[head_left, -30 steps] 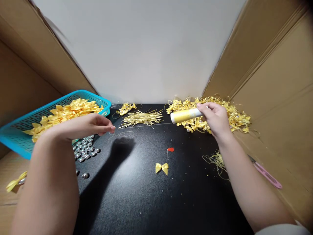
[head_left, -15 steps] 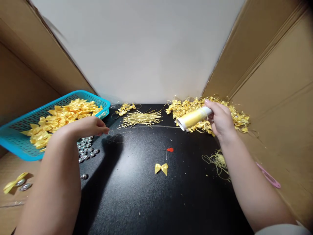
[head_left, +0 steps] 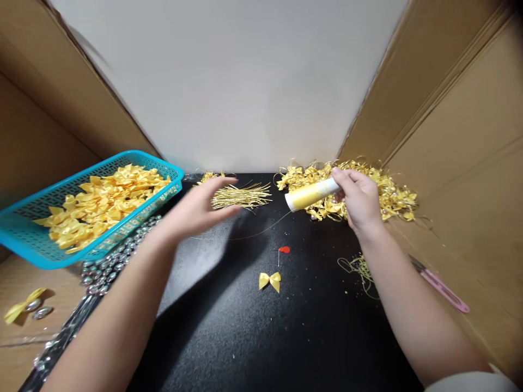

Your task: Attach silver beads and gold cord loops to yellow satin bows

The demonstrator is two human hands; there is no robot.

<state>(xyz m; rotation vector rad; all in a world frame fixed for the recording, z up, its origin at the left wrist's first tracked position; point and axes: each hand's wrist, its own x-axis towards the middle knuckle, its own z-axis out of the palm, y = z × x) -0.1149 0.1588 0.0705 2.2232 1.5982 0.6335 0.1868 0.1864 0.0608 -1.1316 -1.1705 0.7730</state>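
My right hand (head_left: 363,201) is wrapped round a spool of thread (head_left: 312,194), a white tube with a yellow band, held tilted above the table. A fine clear thread (head_left: 249,238) runs from its lower left end in a slack curve toward my left arm. My left hand (head_left: 198,212) is open, thumb and fingers apart, by a bundle of gold cords (head_left: 247,196); nothing shows in it. Nearer to me lie a yellow satin bow (head_left: 269,281) and a thin needle-like piece with a flat red head (head_left: 285,250).
A blue basket (head_left: 49,204) of yellow bows stands left, silver beads (head_left: 100,272) beside it. Gold-looped bows (head_left: 392,198) are heaped behind my right hand. Tangled yellow cord (head_left: 359,269) and a pink-handled cutting tool (head_left: 443,288) lie right. Cardboard walls (head_left: 461,125) flank the black table (head_left: 229,337).
My left hand has moved right from beside the basket, its fingers going from pinched to spread. The spool has shifted slightly left and turned flatter. The thread now hangs in a curve.
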